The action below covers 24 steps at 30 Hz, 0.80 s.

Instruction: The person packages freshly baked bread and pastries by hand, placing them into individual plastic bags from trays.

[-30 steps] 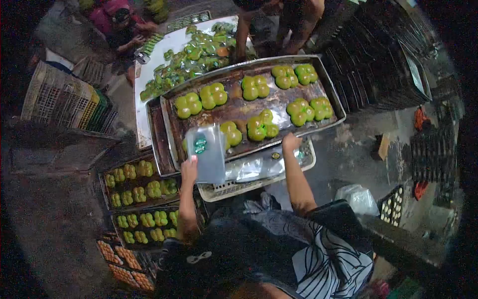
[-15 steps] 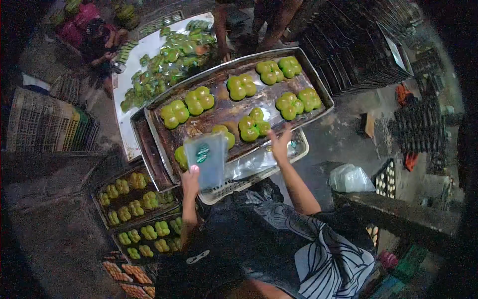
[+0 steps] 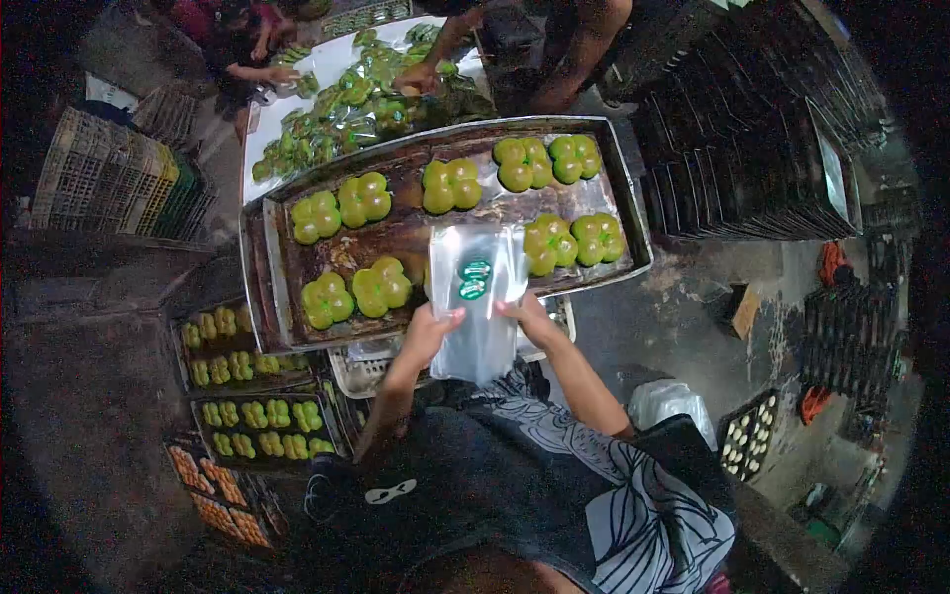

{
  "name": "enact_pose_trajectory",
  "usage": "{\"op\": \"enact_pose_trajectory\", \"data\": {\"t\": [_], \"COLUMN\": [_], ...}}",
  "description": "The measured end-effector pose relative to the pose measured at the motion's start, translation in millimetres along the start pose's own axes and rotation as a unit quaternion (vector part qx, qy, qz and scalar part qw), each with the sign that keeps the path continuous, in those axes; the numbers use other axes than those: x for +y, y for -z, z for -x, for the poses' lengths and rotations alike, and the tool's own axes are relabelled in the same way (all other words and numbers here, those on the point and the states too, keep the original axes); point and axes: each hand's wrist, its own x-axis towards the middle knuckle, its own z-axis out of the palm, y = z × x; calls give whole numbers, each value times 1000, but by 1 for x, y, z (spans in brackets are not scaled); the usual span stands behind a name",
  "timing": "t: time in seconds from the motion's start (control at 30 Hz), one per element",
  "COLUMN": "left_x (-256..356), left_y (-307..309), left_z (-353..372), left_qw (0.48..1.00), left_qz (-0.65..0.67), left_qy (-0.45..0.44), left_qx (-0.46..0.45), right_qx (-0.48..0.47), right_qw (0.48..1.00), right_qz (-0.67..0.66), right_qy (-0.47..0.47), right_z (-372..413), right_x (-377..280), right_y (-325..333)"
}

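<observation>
A dim workroom spreads around, its grey floor (image 3: 633, 346) edged by stacked dark trays (image 3: 742, 168) on the right and crates (image 3: 109, 183) on the left. A white tabletop (image 3: 259, 134) carries a heap of packed green buns (image 3: 346, 104); at its far left corner a co-worker's hand (image 3: 282, 75) is by the packs, and another person's hand (image 3: 420, 79) reaches into the heap.

Nearer the wearer lies a large tray (image 3: 396, 243) of four-lobed green buns (image 3: 381, 286). Along its far edge sit five: two towards the left corner, one near the middle, two by the right corner. Along its near edge, two lie left and two right, with a sliver of another showing beside the bag.

That clear bag (image 3: 475, 342), bearing two green labels (image 3: 476, 270), is held up over the middle of the tray's near edge. The left hand (image 3: 431, 335) has its fingers clamped on the bag's left side, thumb in front; the right hand (image 3: 532, 319) pinches the right side likewise. Below the tray's near edge, a white crate (image 3: 356, 376) pokes out.
</observation>
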Motion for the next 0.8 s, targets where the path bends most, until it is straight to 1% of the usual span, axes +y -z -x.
{"op": "enact_pose_trajectory", "data": {"t": [0.03,0.07,0.1,0.13,0.17,0.2,0.23,0.27,0.3,0.33,0.37,0.4,0.47,0.5,0.53,0.57,0.6,0.63,0.67,0.7,0.73,0.77,0.8], "left_x": [10,18,21,25,28,17,2,-20,-45,-87,-113,-104,-96,-97,-96,-66,-35,-18,-13,-13,-34,-55,-50], "left_y": [-7,-12,-14,-14,-13,-5,-1,5,9,19,26,10,5,3,15,17,19,33,53,65,75,81,70], "left_z": [9,12,11,8,5,-9,-22,-33,-48,-80,-109,-115,-129,-139,-147,-127,-105,-93,-85,-82,-91,-103,-89], "left_qw": [999,995,995,994,994,997,997,1000,998,995,986,953,935,925,946,957,961,953,942,926,885,798,856], "left_qz": [33,65,65,64,63,-51,-51,-5,42,9,-25,-138,-138,-136,-63,3,72,115,156,156,-16,-187,-246], "left_qy": [-21,-45,-46,-36,-25,24,25,4,-16,11,35,59,113,139,138,69,2,-37,-76,-104,-62,-18,-64], "left_qx": [-32,-64,-63,-75,-88,-49,-51,-1,48,103,158,263,306,328,288,282,266,277,286,327,461,572,451], "right_qx": [-18,-55,-92,-93,-89,-85,9,38,66,122,174,132,117,116,106,95,74,52,53,23,-7,-6,40], "right_qw": [996,988,975,975,971,967,986,996,994,973,932,951,978,977,972,963,967,971,971,961,948,948,924], "right_qz": [-87,-142,-197,-197,-211,-225,-151,-43,67,193,316,278,174,177,202,224,226,226,224,266,307,307,363], "right_qy": [-1,-23,-43,-39,-61,-84,-72,-65,-61,-30,4,40,14,15,66,117,91,63,62,72,81,82,116], "right_z": [3,5,6,4,2,1,-4,-10,-17,-20,-25,-27,-37,-42,-50,-59,-68,-81,-97,-119,-133,-136,-139], "right_x": [12,16,19,23,22,17,12,23,38,53,60,49,28,10,-7,-24,-36,-43,-35,-15,5,19,34], "right_y": [4,12,18,21,20,16,11,16,27,37,48,59,64,59,50,38,27,17,11,10,9,6,3]}}
